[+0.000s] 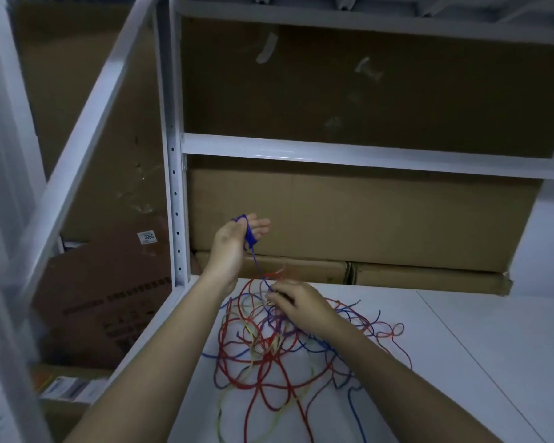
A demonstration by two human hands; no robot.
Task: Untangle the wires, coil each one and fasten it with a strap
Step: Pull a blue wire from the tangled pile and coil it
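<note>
A tangle of red, blue and yellow wires lies spread on the white shelf surface. My left hand is raised above the tangle, with turns of the blue wire wound around its palm and straight fingers. That blue strand runs taut down to my right hand. My right hand pinches the strand just above the heap, its fingers curled over the wires.
A white metal rack upright stands left of my left hand, and a crossbar runs above. Stacked cardboard boxes fill the back behind the shelf. More boxes sit lower left beyond the shelf's left edge.
</note>
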